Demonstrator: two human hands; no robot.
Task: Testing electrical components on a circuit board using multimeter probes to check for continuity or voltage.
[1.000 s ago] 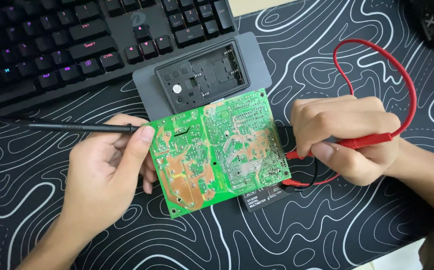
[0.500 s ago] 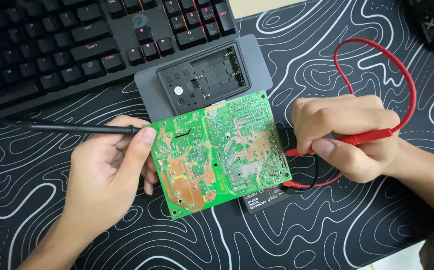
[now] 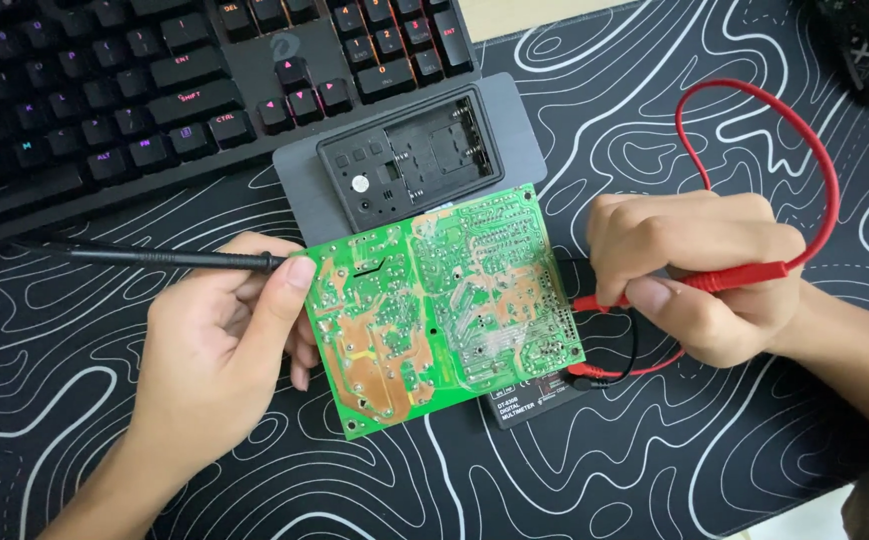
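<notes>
A green circuit board (image 3: 440,305) lies solder side up, tilted, partly covering a dark multimeter (image 3: 535,395). A slim black probe (image 3: 145,256) lies nearly level, its tip at the board's left edge. A red probe (image 3: 725,278) points at the right edge, its red lead (image 3: 805,140) looping behind.

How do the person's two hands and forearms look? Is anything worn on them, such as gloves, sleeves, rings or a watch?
Both hands are bare. The left hand has no glove and no ring that shows, and its forearm is uncovered down to the picture's lower edge. The right hand is also without glove or ring; its wrist and forearm show no sleeve, watch or band. Fingernails are short and unpainted.
</notes>
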